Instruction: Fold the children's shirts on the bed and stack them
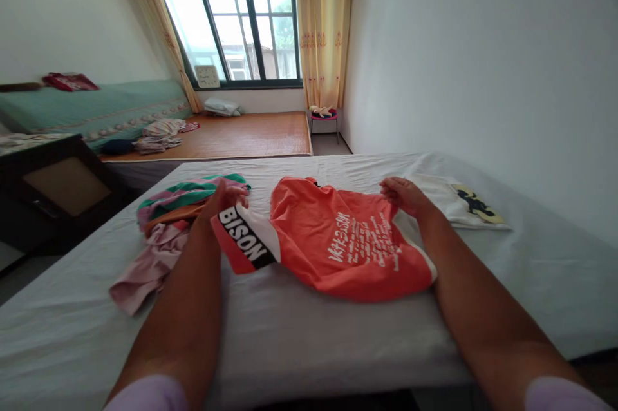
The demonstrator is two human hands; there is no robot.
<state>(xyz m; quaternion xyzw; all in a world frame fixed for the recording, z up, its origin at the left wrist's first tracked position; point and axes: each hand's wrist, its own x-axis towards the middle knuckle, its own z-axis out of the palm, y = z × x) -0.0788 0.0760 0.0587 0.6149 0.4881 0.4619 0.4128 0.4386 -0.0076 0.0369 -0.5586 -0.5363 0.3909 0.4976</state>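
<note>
An orange-red T-shirt [313,237] with white lettering is spread between my hands over the white sheet [338,346]. My left hand [226,197] pinches the edge of its sleeve [244,240], which has a white panel and a black band reading BISON. On the other side, my right hand [403,195] is closed on the shirt's edge, near the hem. Beside my left forearm lies a pile of clothes: a green and pink striped garment [193,192], something orange, and a pink garment [152,266]. A folded white garment with a dark and yellow print [476,205] lies beyond my right hand.
Past the sheet-covered surface is a bed with a brown mat [251,131], holding folded clothes [159,137] and a pillow [222,106]. A dark cabinet [67,172] stands at left, a pink stool [324,116] by the curtain, and a white wall [473,63] at right.
</note>
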